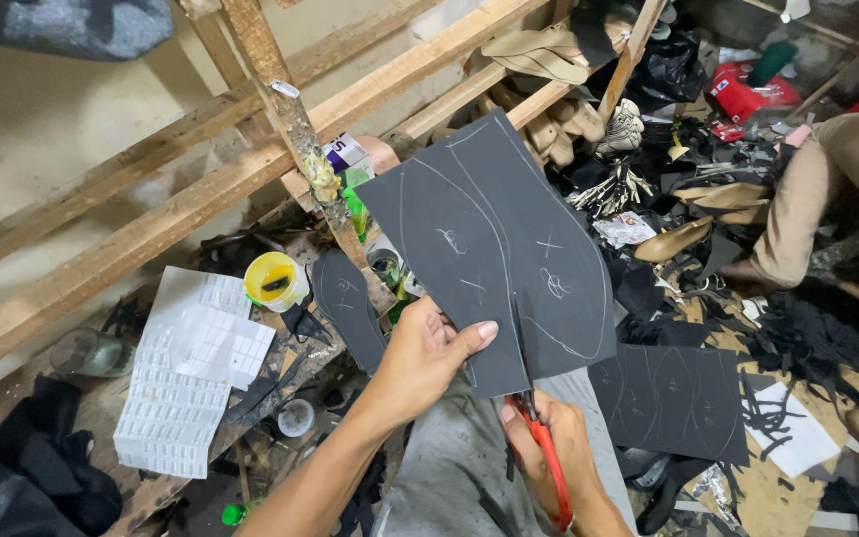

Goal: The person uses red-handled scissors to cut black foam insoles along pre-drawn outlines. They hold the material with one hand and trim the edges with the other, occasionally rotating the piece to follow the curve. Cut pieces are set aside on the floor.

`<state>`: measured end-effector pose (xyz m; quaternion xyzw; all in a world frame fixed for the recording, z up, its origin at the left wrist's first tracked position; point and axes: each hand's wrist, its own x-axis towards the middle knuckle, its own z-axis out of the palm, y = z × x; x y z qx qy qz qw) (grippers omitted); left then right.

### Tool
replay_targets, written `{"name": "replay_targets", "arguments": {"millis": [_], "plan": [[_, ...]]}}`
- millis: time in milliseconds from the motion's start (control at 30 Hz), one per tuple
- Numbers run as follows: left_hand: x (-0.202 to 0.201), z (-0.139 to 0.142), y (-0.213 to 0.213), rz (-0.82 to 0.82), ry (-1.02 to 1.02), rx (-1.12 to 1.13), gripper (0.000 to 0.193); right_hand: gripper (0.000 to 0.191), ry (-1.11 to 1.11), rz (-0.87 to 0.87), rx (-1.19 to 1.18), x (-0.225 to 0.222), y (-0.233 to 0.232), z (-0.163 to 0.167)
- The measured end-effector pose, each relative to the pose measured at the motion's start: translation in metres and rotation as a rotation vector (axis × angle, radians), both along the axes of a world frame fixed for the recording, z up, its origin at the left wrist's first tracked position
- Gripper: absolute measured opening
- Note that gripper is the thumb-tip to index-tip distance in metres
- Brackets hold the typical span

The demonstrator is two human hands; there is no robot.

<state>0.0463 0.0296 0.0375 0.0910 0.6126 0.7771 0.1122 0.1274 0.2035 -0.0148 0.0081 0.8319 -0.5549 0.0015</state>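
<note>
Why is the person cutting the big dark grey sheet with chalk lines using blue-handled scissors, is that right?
Not quite: the scissors with red-orange handles are not blue. The head view shows the right hand working them into the bottom edge of the big dark grey sheet with chalk lines, while the left hand holds the sheet up.

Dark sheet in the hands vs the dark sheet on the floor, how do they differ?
The held sheet is up in the air, pinched by the left hand, with the red-handled scissors in the right hand cutting into its lower edge; the floor sheet lies flat and untouched. The held sheet has an irregular cut outline; the floor sheet is roughly rectangular. Both are dark grey with chalked sole outlines.
</note>
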Motion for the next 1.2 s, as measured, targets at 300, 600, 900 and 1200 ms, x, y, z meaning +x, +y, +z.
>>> {"name": "replay_targets", "arguments": {"millis": [300, 600, 900, 1200], "plan": [[0.002, 0.001, -0.001, 0.005, -0.032, -0.032, 0.024, 0.025, -0.106, -0.012, -0.001, -0.001, 0.0, -0.008], [0.005, -0.01, -0.004, 0.03, 0.052, -0.004, 0.02, 0.025, -0.297, 0.019, -0.132, 0.0, 0.0, 0.003], [0.013, -0.018, 0.004, -0.048, -0.063, 0.102, 0.026, 0.028, -0.116, 0.032, 0.024, -0.006, 0.015, -0.021], [0.013, -0.011, 0.007, -0.066, -0.082, 0.038, 0.032, 0.021, 0.01, -0.035, -0.142, 0.006, 0.004, -0.036]]}}
